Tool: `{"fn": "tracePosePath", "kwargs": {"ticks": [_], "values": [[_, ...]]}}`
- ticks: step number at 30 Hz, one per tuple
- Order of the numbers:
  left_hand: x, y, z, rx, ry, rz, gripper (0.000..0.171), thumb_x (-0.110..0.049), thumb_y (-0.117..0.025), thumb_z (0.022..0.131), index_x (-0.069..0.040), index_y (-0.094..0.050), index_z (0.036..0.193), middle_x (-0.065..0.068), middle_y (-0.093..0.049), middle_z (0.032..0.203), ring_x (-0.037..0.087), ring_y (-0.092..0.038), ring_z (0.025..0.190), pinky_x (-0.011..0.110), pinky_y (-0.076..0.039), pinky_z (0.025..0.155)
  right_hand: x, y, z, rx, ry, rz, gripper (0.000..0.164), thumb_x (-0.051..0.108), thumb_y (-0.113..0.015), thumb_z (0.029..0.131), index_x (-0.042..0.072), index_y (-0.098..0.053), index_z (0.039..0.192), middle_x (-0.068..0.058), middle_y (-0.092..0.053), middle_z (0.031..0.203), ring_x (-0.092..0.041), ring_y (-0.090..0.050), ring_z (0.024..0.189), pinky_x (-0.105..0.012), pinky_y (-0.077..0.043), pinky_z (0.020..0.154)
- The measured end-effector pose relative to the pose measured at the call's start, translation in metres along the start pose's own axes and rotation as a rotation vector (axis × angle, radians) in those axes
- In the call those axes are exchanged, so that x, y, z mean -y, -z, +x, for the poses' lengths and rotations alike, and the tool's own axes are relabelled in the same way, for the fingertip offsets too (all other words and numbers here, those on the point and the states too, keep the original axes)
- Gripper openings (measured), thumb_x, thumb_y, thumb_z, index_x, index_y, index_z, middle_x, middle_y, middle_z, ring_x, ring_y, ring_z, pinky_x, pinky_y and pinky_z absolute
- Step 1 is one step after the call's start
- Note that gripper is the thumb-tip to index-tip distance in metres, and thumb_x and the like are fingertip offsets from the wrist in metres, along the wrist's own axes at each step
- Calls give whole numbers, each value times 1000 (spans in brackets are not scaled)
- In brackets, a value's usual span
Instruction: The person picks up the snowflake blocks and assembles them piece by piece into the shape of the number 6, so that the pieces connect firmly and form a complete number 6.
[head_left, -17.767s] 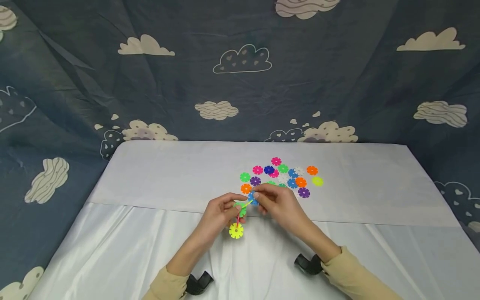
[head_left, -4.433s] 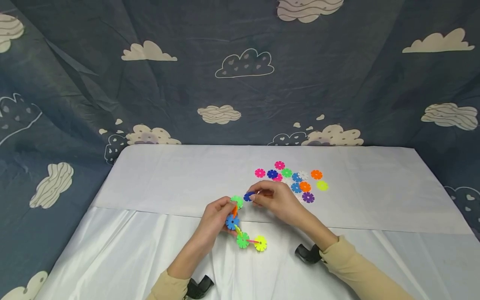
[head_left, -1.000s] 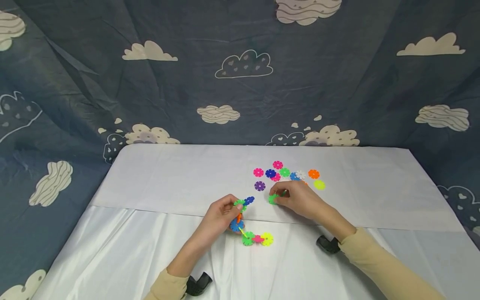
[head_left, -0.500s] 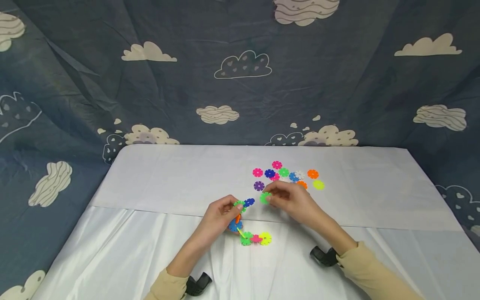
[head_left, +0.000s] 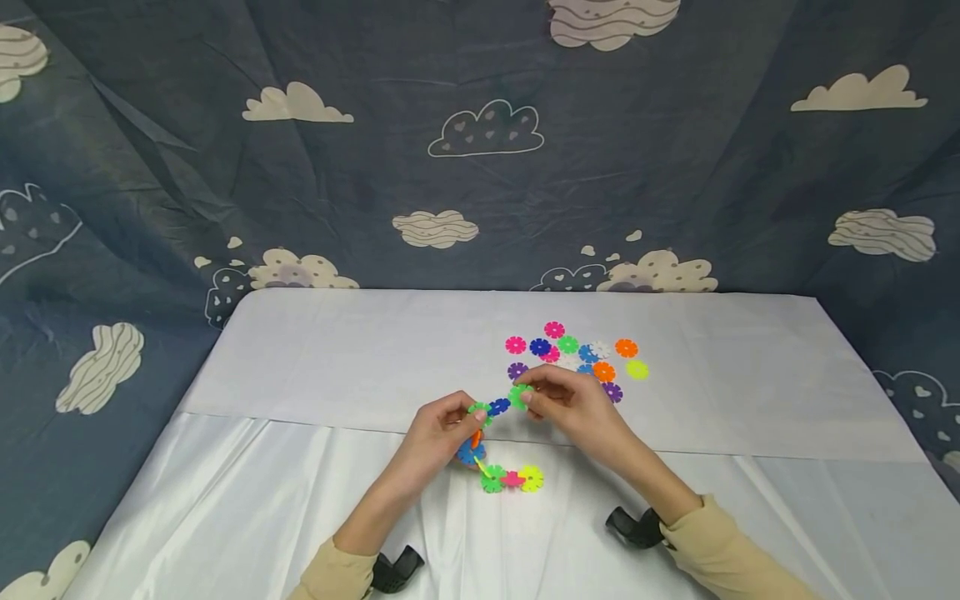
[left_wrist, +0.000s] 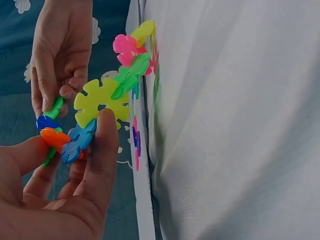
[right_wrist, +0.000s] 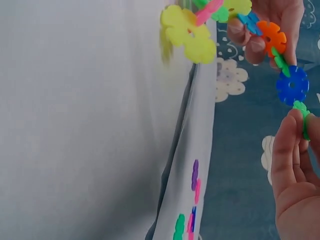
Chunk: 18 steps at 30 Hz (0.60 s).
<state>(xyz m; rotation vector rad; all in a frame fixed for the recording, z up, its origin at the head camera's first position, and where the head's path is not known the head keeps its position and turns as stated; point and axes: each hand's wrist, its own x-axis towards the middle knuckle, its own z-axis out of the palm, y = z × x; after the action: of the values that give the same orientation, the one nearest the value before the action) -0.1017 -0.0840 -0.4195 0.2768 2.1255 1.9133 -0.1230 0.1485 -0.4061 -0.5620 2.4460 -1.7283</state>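
Observation:
My left hand (head_left: 441, 429) grips a curved chain of notched plastic snowflake discs near its upper end, thumb and fingers around a green disc (head_left: 480, 410). A dark blue disc (right_wrist: 292, 85) sticks out from that end. Between thumb and fingertips my right hand (head_left: 573, 408) pinches a loose-coloured green disc (right_wrist: 302, 120), its edge right at the dark blue disc's rim. Below the left hand the chain runs through an orange disc (right_wrist: 271, 37), a light blue disc (left_wrist: 78, 141), a yellow disc (left_wrist: 100, 104), a green disc (left_wrist: 131, 76) and a pink disc (head_left: 513, 479) to a yellow end disc (head_left: 532, 478).
Behind the right hand, loose discs lie scattered on the white-covered table (head_left: 337, 358), among them a pink disc (head_left: 554, 330), an orange disc (head_left: 626, 348) and a yellow disc (head_left: 637, 369). A dark cloud-patterned cloth (head_left: 480, 192) hangs behind the table.
Over the longer span the chain has gained orange, green and dark blue discs. In the last second my right hand has carried the green disc left to the dark blue one; the left hand stays nearly still.

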Motion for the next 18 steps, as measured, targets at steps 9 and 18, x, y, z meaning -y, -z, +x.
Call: {"fn": "tracePosePath", "kwargs": {"ticks": [9,18], "values": [[-1,-1,-1,23,4,4,24,-21,-63,98,3,-62,95,5,-55,72,19,-43,59,22,-35,54,0,-4,0,-23,-3,-3,21,13,-71,92,13,-69,113,-7,-66,90,-32,-64,75,-40,-56,69],[0,-3,0,18,-10,38,18,-16,-62,98,-1,-59,87,3,-55,70,19,-46,60,24,-39,63,7,-10,0,-24,-39,-23,21,7,-71,90,10,-70,110,-8,-66,92,-30,-63,74,-35,-57,71]]}}
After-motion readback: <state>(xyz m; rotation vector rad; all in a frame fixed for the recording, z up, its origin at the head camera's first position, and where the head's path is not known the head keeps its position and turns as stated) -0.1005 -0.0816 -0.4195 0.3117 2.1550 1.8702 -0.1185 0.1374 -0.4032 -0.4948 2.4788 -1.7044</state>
